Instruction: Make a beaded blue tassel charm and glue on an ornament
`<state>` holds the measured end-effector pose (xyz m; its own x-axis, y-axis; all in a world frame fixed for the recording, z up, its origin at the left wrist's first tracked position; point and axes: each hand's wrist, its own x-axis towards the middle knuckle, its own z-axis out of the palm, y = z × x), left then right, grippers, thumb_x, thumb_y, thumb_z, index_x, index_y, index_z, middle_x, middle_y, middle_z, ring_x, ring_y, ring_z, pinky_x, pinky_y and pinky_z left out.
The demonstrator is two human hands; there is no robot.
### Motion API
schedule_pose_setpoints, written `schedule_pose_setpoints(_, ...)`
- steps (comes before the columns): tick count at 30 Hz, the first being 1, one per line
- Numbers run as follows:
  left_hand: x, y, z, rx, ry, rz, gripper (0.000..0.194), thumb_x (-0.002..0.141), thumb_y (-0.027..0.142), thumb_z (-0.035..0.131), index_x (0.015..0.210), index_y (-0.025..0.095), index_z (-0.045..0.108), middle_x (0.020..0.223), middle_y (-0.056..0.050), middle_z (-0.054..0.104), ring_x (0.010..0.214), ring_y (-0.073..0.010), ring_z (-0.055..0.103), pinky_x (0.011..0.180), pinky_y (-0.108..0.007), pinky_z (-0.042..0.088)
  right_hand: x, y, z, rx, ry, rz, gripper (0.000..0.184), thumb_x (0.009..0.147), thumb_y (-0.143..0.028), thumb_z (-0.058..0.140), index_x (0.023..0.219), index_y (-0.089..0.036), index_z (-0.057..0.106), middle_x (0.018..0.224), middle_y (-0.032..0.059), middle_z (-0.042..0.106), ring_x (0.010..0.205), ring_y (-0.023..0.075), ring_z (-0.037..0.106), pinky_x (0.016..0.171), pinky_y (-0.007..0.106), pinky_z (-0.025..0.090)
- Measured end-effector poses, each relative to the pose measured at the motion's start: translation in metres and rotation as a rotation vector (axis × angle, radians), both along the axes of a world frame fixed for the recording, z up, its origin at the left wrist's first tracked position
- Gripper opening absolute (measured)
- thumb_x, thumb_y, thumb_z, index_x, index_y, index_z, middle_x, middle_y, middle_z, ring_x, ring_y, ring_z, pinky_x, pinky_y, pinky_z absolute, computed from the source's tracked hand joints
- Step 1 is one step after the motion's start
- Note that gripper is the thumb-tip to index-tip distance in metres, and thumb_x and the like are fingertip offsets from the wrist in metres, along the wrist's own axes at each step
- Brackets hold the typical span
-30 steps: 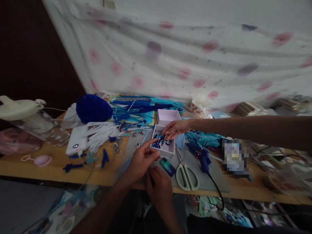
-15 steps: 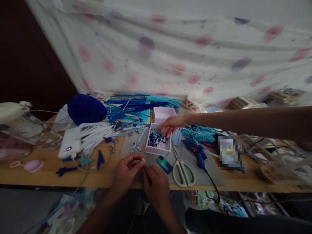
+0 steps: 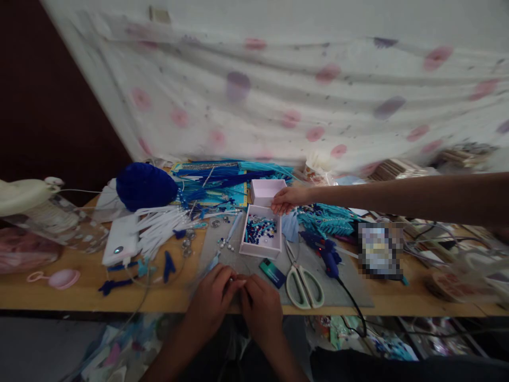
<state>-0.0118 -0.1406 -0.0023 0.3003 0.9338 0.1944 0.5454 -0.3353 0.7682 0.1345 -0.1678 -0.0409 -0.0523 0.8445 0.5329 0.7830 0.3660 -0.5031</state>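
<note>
At the table's front edge, my left hand [image 3: 212,296] and my right hand [image 3: 261,306] meet with thumbs and fingertips pinched together. Whatever sits between the fingers is too small to make out. Just beyond them stands a white box [image 3: 260,251] holding blue, white and turquoise beads [image 3: 256,228]. Another person's hand [image 3: 287,200] reaches in from the right, over the box's far right corner. A strand with pale beads and a light blue tassel [image 3: 234,227] lies left of the box. Closest to my right hand is a green and blue small case [image 3: 272,272].
Scissors with pale green handles [image 3: 305,286] and a blue glue gun [image 3: 329,258] with a black cord lie to the right. White strips [image 3: 155,233], a white power bank [image 3: 121,241] and a blue plush piece [image 3: 146,185] are on the left. A second white box [image 3: 267,191] stands behind.
The other person's hand has risen out of the beads to the box's corner. My hands have drawn closer together, and the small white piece at my left fingertips is now hidden.
</note>
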Motion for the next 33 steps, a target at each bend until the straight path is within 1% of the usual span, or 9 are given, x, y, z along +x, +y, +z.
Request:
schedule_pose_setpoints(3,0.003,0.001,-0.008,0.029,0.085,-0.017,0.025,0.097,0.039,0.055,0.082,0.020,0.059,0.086,-0.004,0.061,0.081,-0.0208,0.060,0.074,-0.034,0.049,-0.001,0.000,0.000,0.050,-0.014,0.002,0.036,0.107,-0.026,0.037,0.102,-0.021,0.072,0.078,0.0021,0.070,0.068,0.0153,0.065,0.061,0.026,0.040)
schedule_pose_setpoints(7,0.006,0.004,-0.017,0.086,0.157,-0.033,0.030,0.102,0.033,0.042,0.080,0.020,0.056,0.086,-0.005,0.059,0.080,-0.0205,0.059,0.073,-0.035,0.050,-0.001,0.002,-0.003,0.111,-0.150,-0.064,0.047,0.109,-0.027,0.032,0.078,-0.021,0.067,0.064,0.0005,0.061,0.056,0.0140,0.056,0.054,0.029,0.032)
schedule_pose_setpoints(9,0.006,0.005,-0.021,0.134,0.182,-0.042,0.031,0.103,0.028,0.038,0.080,0.020,0.057,0.087,-0.005,0.059,0.082,-0.0204,0.059,0.075,-0.035,0.051,-0.001,0.003,-0.005,0.107,-0.195,-0.077,0.049,0.109,-0.026,0.031,0.072,-0.021,0.063,0.062,0.0001,0.059,0.054,0.0136,0.054,0.054,0.030,0.030)
schedule_pose_setpoints(12,0.005,0.007,-0.027,0.202,0.231,-0.041,0.028,0.102,0.023,0.038,0.083,0.020,0.058,0.088,-0.006,0.059,0.085,-0.0208,0.059,0.079,-0.036,0.052,-0.001,0.003,-0.007,0.104,-0.217,-0.074,0.046,0.108,-0.025,0.032,0.075,-0.021,0.062,0.064,0.0000,0.060,0.057,0.0138,0.056,0.055,0.030,0.030)
schedule_pose_setpoints(16,0.003,0.010,-0.029,0.234,0.254,-0.047,0.029,0.102,0.020,0.037,0.081,0.020,0.057,0.086,-0.005,0.058,0.081,-0.0197,0.059,0.076,-0.034,0.053,-0.002,0.004,-0.005,0.121,-0.236,-0.068,0.046,0.108,-0.023,0.031,0.075,-0.021,0.062,0.065,0.0003,0.061,0.057,0.0143,0.056,0.055,0.031,0.030)
schedule_pose_setpoints(21,0.002,0.010,-0.021,0.220,0.189,-0.045,0.028,0.101,0.022,0.039,0.080,0.020,0.057,0.084,-0.004,0.059,0.080,-0.0192,0.061,0.075,-0.033,0.053,-0.002,0.004,-0.002,0.147,-0.192,-0.055,0.049,0.110,-0.028,0.028,0.080,-0.021,0.066,0.065,0.0003,0.061,0.057,0.0148,0.058,0.055,0.031,0.033)
schedule_pose_setpoints(26,-0.004,0.006,0.000,0.126,0.049,0.007,0.029,0.101,0.031,0.045,0.077,0.020,0.056,0.081,-0.003,0.060,0.077,-0.0185,0.060,0.073,-0.031,0.051,-0.001,0.003,0.001,0.130,-0.110,-0.025,0.044,0.109,-0.035,0.033,0.093,-0.022,0.072,0.067,-0.0001,0.063,0.058,0.0150,0.061,0.055,0.030,0.037)
schedule_pose_setpoints(30,-0.012,0.005,0.012,0.033,-0.076,0.004,0.021,0.097,0.031,0.053,0.085,0.020,0.066,0.084,-0.003,0.067,0.081,-0.0182,0.064,0.075,-0.029,0.051,0.000,0.002,-0.001,0.096,-0.085,-0.018,0.040,0.108,-0.033,0.036,0.097,-0.021,0.073,0.068,0.0011,0.066,0.059,0.0142,0.063,0.056,0.026,0.040)
schedule_pose_setpoints(33,-0.013,0.010,0.013,-0.037,-0.213,0.003,0.016,0.091,0.030,0.062,0.094,0.021,0.074,0.093,-0.005,0.074,0.089,-0.0192,0.069,0.080,-0.029,0.055,0.001,0.002,-0.002,0.081,-0.078,-0.015,0.034,0.107,-0.029,0.042,0.099,-0.020,0.074,0.071,0.0019,0.068,0.061,0.0142,0.064,0.057,0.025,0.042)
